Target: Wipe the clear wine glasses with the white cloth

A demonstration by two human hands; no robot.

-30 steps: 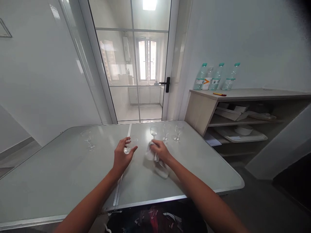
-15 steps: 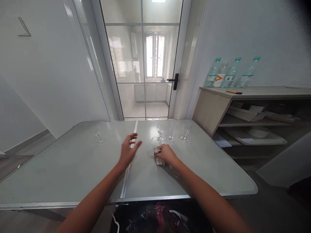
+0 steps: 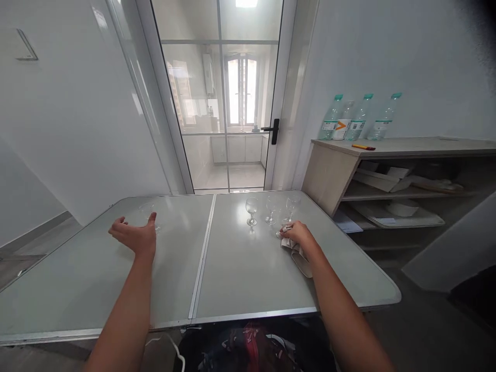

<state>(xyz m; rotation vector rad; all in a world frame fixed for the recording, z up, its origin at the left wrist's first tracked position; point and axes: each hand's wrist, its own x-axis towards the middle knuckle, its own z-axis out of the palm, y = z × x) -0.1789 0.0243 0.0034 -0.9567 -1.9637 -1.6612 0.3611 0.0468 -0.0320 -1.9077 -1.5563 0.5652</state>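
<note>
My left hand (image 3: 135, 233) reaches over the left part of the table, thumb and fingers spread, holding nothing. Just behind it stands a clear stemmed glass (image 3: 146, 207), partly hidden by the hand. On the right, my right hand (image 3: 297, 233) is closed on a beige cloth (image 3: 301, 262), which hangs in a loop below the palm. Something clear and shiny, like a glass foot, shows at its fingertips; whether the fingers grip it I cannot tell. Beyond that hand are more stemmed glasses: one at left (image 3: 251, 205), a middle one (image 3: 272, 205) and a right one (image 3: 292, 205).
The pale table (image 3: 240, 274) has a metal seam (image 3: 202, 253) across it. A wooden shelf unit (image 3: 331, 173) adjoins its right side, with several plastic bottles (image 3: 356, 126) and a yellow-red pen-like object (image 3: 363, 147) on top. A glazed door (image 3: 222, 103) stands behind.
My left hand has swung left, from the seam to near the lone glass. My right hand has moved right with the cloth, close to the standing glasses. The view has shifted slightly.
</note>
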